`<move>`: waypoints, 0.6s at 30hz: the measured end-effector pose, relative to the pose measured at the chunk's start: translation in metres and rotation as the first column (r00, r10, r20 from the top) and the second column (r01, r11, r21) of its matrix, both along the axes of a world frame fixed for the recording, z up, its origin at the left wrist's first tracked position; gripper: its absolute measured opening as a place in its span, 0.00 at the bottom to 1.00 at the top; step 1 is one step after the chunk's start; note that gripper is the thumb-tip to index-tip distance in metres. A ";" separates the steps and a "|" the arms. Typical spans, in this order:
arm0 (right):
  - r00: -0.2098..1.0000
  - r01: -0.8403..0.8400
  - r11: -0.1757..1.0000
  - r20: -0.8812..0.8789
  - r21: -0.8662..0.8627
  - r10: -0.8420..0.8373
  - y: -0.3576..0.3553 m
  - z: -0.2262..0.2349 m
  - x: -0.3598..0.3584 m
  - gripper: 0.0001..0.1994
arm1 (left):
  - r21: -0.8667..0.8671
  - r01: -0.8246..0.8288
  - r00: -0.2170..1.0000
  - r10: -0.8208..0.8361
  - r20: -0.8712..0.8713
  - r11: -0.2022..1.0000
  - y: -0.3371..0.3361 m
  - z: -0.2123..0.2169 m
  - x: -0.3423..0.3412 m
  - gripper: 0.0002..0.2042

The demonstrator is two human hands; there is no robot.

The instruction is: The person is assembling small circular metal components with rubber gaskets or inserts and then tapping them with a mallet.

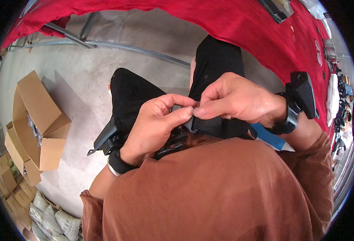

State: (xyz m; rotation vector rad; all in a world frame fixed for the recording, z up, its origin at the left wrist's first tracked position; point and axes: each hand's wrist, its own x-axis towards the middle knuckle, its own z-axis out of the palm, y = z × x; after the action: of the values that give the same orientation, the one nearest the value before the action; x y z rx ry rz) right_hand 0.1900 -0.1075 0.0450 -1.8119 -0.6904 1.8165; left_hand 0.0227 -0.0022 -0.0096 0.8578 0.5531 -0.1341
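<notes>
Over my lap, my left hand and my right hand meet, thumbs and forefingers pinched together tip to tip. Whatever lies between the fingertips is too small and covered to make out. A bit of grey material shows just under the fingertips. Below my right hand is a wide black strap or folded band, partly hidden by that hand. Each wrist wears a dark band carrying a black device.
A red cloth covers the table ahead, with a metal frame bar beneath it. An open cardboard box stands on the floor at left. Stacked cartons and filled bags are behind it. A blue-and-white item lies at my right side.
</notes>
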 end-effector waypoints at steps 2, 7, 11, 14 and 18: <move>0.996 0.077 0.996 -0.057 0.039 -0.075 -0.007 -0.001 0.001 0.12 | 0.043 -0.004 1.000 0.003 0.024 0.999 -0.003 0.001 0.002 0.08; 0.975 0.221 0.968 -0.017 0.116 -0.221 -0.019 0.007 0.002 0.13 | 0.122 0.085 0.996 -0.089 0.031 0.989 -0.006 0.002 0.011 0.06; 0.962 0.270 0.954 0.006 0.131 -0.273 -0.033 0.008 0.005 0.12 | 0.050 0.173 0.983 -0.176 0.048 0.984 -0.008 0.002 0.017 0.05; 0.910 0.414 0.893 -0.075 0.178 -0.407 -0.043 0.002 0.008 0.12 | -0.067 0.248 0.969 -0.249 -0.003 0.966 -0.014 0.008 0.023 0.04; 0.840 0.515 0.856 -0.224 0.041 -0.494 -0.041 -0.005 0.005 0.12 | 0.180 0.340 0.937 -0.348 0.016 0.923 -0.017 0.006 0.024 0.06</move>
State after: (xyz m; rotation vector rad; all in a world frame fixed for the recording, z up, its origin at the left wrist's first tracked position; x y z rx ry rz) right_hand 0.1954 -0.1480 0.0397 -1.5243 -0.1854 1.5443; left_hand 0.0463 -0.0195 -0.0033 1.1234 0.3680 -0.3899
